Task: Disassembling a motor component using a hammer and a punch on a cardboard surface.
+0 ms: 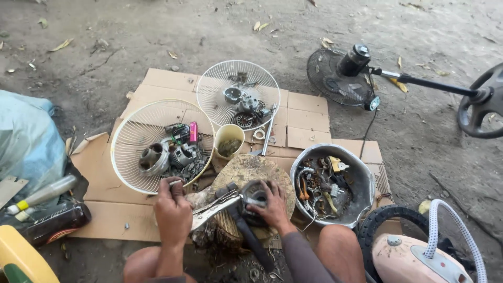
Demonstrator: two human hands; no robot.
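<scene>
Person's sitting on the ground, working over a round wooden block (246, 170) at bottom centre of the frame. The left hand (173, 212) is closed tight around the handles of a pair of locking pliers (215, 209), whose nose points right toward a small dark motor part (255, 195). The right hand (273, 207) is curled over that motor part, fingers wrapped on it, pinning it against the block. A black cable (251, 238) trails down from it toward the bottom edge.

Looks to me like the clamp-and-pull stage of stripping the part. Whatever comes next probably needs a firm bite with the pliers and the other hand keeping the piece from spinning.

Around it: a white fan guard (133, 149) left of centre full of metal bits, another fan guard (238, 94) above it with more parts, a yellowish cup (229, 137) between them, and a grey bowl (361, 181) of wires and scrap on the right. All on flattened cardboard (309, 118) on bare dirt.
</scene>
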